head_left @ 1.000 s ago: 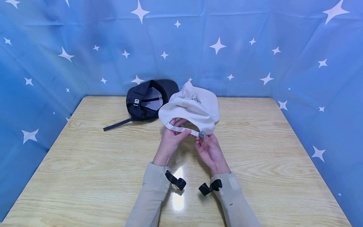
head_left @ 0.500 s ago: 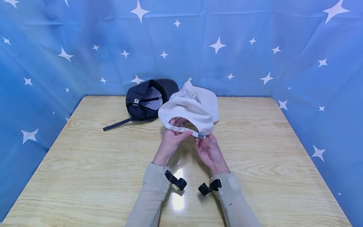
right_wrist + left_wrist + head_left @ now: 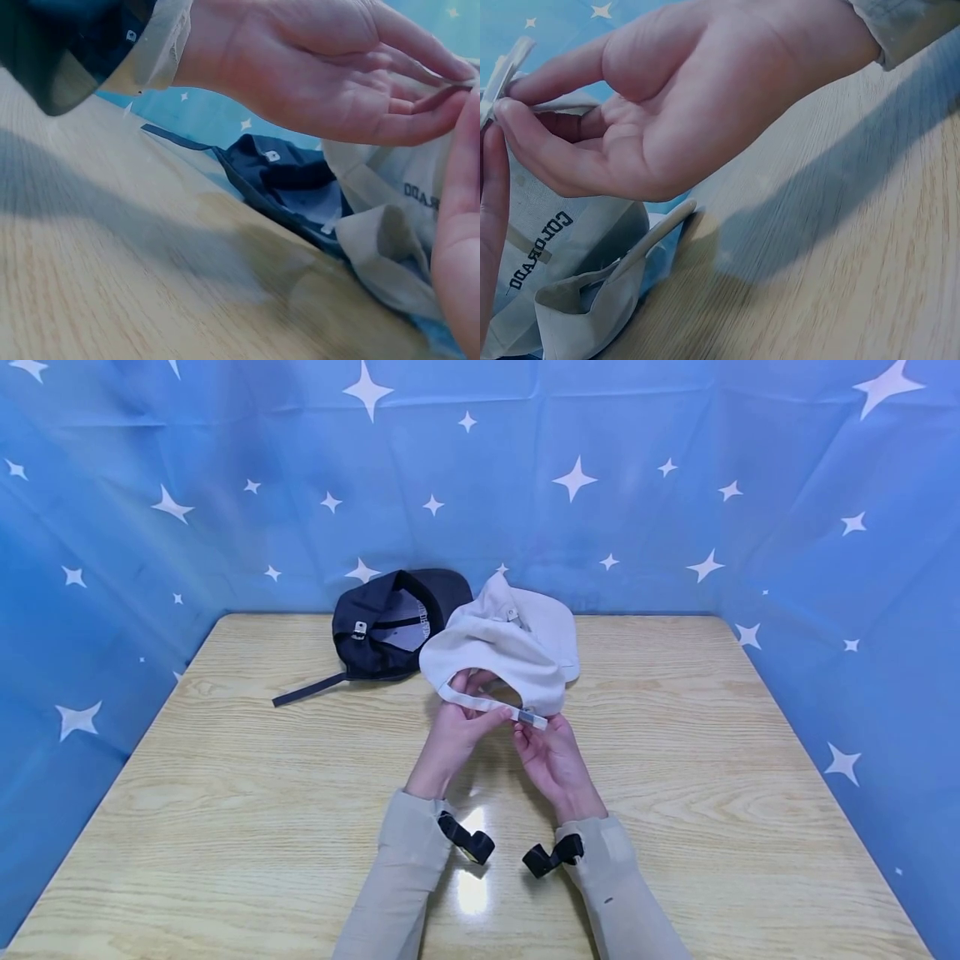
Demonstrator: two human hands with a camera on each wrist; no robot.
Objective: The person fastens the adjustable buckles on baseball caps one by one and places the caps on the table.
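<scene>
A pale cap (image 3: 498, 652) is held up by both hands, its back opening toward me. My left hand (image 3: 453, 727) reaches through the opening and pinches the back strap (image 3: 480, 701) under its thumb. Beside the metal buckle (image 3: 527, 717), my right hand (image 3: 553, 760) pinches the strap's end, part of which sticks out past the buckle. In the left wrist view, the right hand's (image 3: 697, 112) thumb and finger meet on the strap (image 3: 510, 67). Reversed COLORADO lettering (image 3: 540, 251) shows inside the cap.
A second pale cap (image 3: 553, 631) lies behind the held one. To its left sits a black cap (image 3: 360, 602), its loose strap (image 3: 309, 690) extending over the wooden table (image 3: 225, 793). A blue star-patterned curtain (image 3: 480, 485) surrounds the back and sides.
The strap's pale end now shows farther past the buckle, and the buckle sits slightly more to the left. The right hand has shifted slightly left; the other caps have stayed put.
</scene>
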